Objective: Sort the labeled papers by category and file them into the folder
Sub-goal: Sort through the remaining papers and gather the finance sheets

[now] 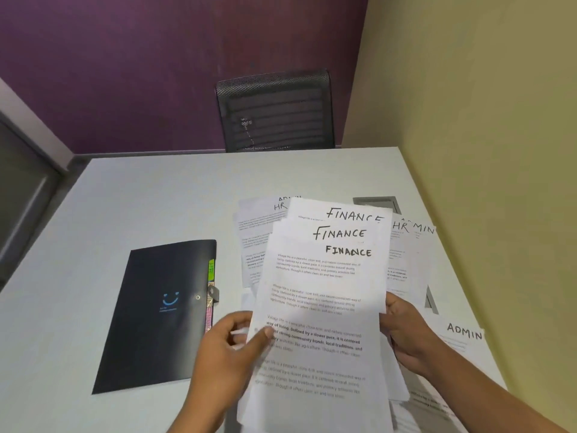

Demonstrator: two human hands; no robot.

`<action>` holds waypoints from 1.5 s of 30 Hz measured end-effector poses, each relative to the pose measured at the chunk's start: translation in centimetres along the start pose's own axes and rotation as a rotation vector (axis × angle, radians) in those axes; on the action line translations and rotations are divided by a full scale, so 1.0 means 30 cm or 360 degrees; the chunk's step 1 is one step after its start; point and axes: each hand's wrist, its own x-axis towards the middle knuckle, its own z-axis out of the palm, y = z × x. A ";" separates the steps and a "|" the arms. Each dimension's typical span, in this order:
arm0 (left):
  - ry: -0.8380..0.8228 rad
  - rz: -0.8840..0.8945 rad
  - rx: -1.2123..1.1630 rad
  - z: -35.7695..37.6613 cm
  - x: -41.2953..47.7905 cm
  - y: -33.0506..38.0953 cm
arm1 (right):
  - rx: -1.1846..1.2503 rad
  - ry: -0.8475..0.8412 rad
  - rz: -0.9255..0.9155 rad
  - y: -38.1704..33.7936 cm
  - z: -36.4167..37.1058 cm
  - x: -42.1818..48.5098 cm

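Note:
I hold a fanned stack of three white sheets headed FINANCE (324, 295) above the white table (150, 198). My left hand (231, 348) pinches the stack's left edge with the thumb on top. My right hand (406, 335) grips its right edge. Under the stack lie more labelled papers: HR and ADMIN sheets at the back left (259, 226), HR and ADMIN sheets at the right (409, 254), and another ADMIN sheet (462, 335) near the right edge. A closed black folder (156, 314) with a blue smiley and coloured tabs lies to the left of the papers.
A black mesh chair (274, 114) stands behind the table's far edge. A purple wall is behind it and a yellow wall (484, 120) runs along the table's right side. A grey cable hatch (379, 203) shows behind the papers.

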 end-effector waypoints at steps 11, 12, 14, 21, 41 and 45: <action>-0.0363 -0.0318 -0.0616 0.001 0.035 -0.030 | 0.0162 -0.0407 0.0106 -0.024 0.044 -0.109; -0.0358 -0.0300 -0.0637 0.005 0.031 -0.037 | 0.0172 -0.0398 0.0099 -0.024 0.046 -0.112; -0.0353 -0.0255 -0.0654 0.015 0.020 -0.055 | 0.0115 -0.0308 0.0078 -0.022 0.053 -0.122; -0.0299 -0.0059 -0.0543 0.020 0.006 -0.100 | -0.0180 0.0086 -0.0129 0.002 0.076 -0.134; -0.0356 -0.0107 -0.0789 0.013 0.004 0.001 | 0.0091 -0.0068 -0.0204 -0.019 0.058 -0.144; -0.0218 0.0055 -0.0525 0.023 0.001 -0.002 | 0.0128 -0.0120 -0.0165 -0.010 0.060 -0.139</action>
